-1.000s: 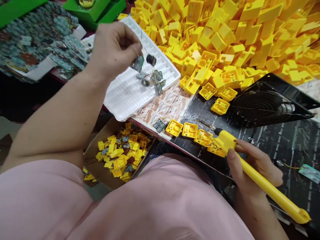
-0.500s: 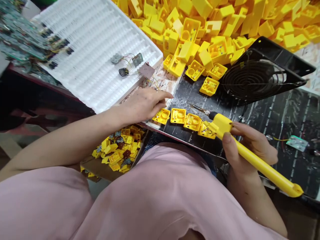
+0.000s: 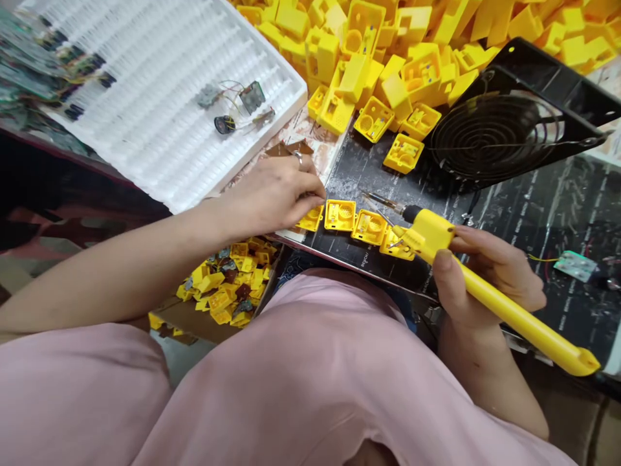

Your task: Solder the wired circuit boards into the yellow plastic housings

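Note:
My right hand (image 3: 490, 278) is wrapped around the yellow handle of a soldering iron (image 3: 524, 317). Its metal tip points left, above a row of small open yellow plastic cases (image 3: 340, 215) along the table's near edge. At the left end of that row, my left hand (image 3: 284, 188) is closed, thumb and fingers pinched together over the leftmost case (image 3: 310, 220), which it partly covers. Whatever lies between the fingertips is hidden. A brown circuit board (image 3: 286, 149) shows tilted just behind the knuckles, partly covered by the hand.
A white foam tray (image 3: 160, 97) at left bears a wired speaker (image 3: 224, 124) and green circuit boards (image 3: 29, 77). Yellow cases (image 3: 359, 77) are heaped at the back. A black fan (image 3: 504, 136) stands at right, near a small board (image 3: 576, 265). Below is a box of yellow parts (image 3: 228, 285).
The brown board has come off the tray's corner to just behind my left hand. My left fingers have curled inward over the leftmost case. The soldering iron stays over the row.

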A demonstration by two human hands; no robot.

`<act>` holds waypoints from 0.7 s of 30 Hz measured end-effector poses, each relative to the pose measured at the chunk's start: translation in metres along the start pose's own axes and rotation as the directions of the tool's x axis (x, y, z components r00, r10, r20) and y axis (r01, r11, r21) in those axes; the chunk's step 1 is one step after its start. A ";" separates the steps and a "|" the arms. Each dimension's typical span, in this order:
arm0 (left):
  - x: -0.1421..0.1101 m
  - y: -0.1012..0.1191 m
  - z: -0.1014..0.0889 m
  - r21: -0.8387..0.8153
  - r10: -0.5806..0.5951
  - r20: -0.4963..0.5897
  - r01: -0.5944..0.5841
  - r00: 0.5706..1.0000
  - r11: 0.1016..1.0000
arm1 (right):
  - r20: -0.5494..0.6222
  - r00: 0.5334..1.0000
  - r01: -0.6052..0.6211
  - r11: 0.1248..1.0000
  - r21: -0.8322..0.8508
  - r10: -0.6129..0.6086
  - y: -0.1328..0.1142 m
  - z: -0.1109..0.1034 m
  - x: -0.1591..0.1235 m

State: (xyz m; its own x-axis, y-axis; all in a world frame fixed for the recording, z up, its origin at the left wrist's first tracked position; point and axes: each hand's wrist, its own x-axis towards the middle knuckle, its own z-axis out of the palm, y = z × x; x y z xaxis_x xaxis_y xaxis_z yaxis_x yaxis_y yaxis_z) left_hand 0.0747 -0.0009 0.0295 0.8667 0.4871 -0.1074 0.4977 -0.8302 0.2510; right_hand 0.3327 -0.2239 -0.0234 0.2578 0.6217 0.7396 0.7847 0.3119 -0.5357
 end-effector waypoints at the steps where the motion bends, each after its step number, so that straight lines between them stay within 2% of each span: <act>1: 0.001 0.005 0.003 0.026 -0.010 0.013 0.010 1.000 1.000 | -0.011 1.000 0.002 1.000 0.009 -0.002 -0.001 0.000 0.000; 4: 0.005 0.015 0.011 0.098 -0.064 0.066 0.057 0.996 0.993 | 0.047 0.999 -0.002 0.999 0.046 0.000 -0.005 0.001 0.001; 7: 0.006 0.021 0.012 0.126 -0.098 0.059 0.090 0.993 0.988 | 0.152 0.988 -0.007 0.998 0.069 -0.004 -0.008 0.001 0.003; 12: 0.006 0.025 0.010 0.113 -0.111 0.047 0.105 0.993 0.988 | 0.174 0.976 0.107 0.982 0.156 -0.134 -0.010 0.004 0.008; 17: 0.011 0.023 0.012 0.115 -0.093 0.039 0.088 0.995 0.990 | 0.239 0.955 0.167 0.985 0.053 -0.175 -0.013 0.003 0.011; 21: 0.015 0.021 0.008 0.074 -0.110 0.073 0.105 0.991 0.992 | 0.255 0.942 0.191 0.974 0.121 -0.216 -0.016 0.008 0.017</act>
State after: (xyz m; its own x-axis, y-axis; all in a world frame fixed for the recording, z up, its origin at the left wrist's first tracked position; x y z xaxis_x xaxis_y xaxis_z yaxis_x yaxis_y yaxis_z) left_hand 0.0983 -0.0131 0.0253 0.8068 0.5544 -0.2040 0.5867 -0.7926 0.1663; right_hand 0.3197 -0.2126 -0.0055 -0.0708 0.7019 0.7087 0.7457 0.5091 -0.4298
